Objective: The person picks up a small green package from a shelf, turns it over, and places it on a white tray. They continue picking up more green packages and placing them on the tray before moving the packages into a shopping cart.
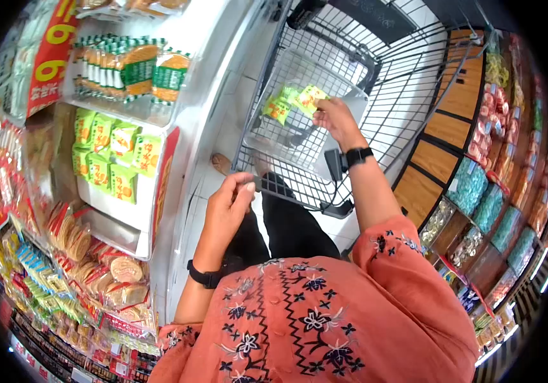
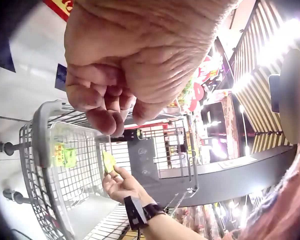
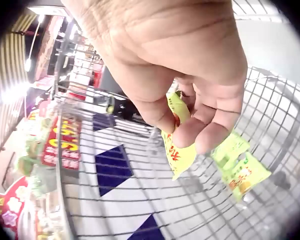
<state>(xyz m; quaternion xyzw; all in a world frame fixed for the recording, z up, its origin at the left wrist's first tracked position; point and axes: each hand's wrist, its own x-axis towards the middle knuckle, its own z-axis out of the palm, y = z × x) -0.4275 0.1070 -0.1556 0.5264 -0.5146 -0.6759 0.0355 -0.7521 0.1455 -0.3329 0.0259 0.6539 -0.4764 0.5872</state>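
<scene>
My right hand point(image 1: 336, 120) is over the shopping cart point(image 1: 408, 105), pinching a small yellow-green snack packet point(image 3: 179, 145) between thumb and fingers. The packet hangs from the fingertips, its orange print showing in the right wrist view. Below it, more of the same snack packets point(image 1: 276, 108) lie in the clear-walled part of the cart, nearest my body. My left hand point(image 1: 228, 201) is by the cart's near left corner, its fingers loosely curled and nothing in them. The left wrist view shows that hand point(image 2: 125, 65) from the palm side, above the cart.
At left, a shelf holds matching yellow-green packets point(image 1: 113, 153), with green-labelled packs point(image 1: 135, 69) above and round wafer-like packs point(image 1: 126, 269) below. Wooden-fronted bins point(image 1: 436, 161) and wrapped goods point(image 1: 472, 185) line the right. A bare foot point(image 1: 220, 163) shows beside the cart.
</scene>
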